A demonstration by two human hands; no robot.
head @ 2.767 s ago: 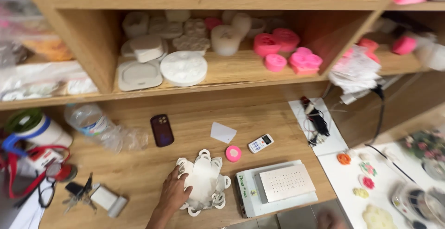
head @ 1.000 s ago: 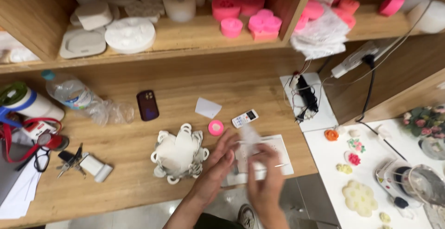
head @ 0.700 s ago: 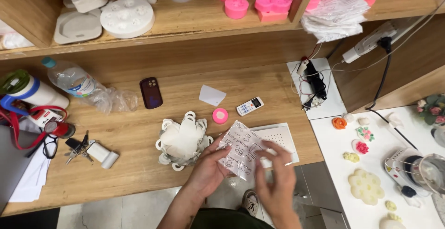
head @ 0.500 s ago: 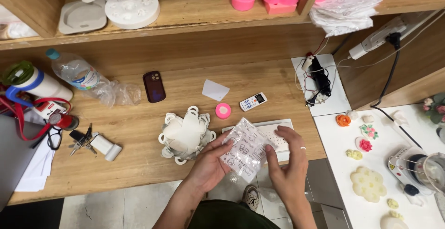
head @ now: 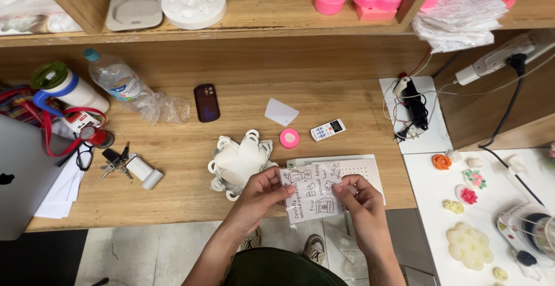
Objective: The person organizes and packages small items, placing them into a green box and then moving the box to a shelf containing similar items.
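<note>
Wooden desk [head: 173,164]: two hands, left hand [head: 261,192] and right hand [head: 357,197], pinch one flat printed plastic bag [head: 312,198] beside one scalloped white mould [head: 240,163].

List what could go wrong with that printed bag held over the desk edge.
1. Both hands, left hand and right hand, pinch only the top of the printed bag; a slack grip could let it drop to the floor, since most of it hangs past the desk edge.
2. The white scalloped stack sits right beside the left hand and might get nudged.
</note>
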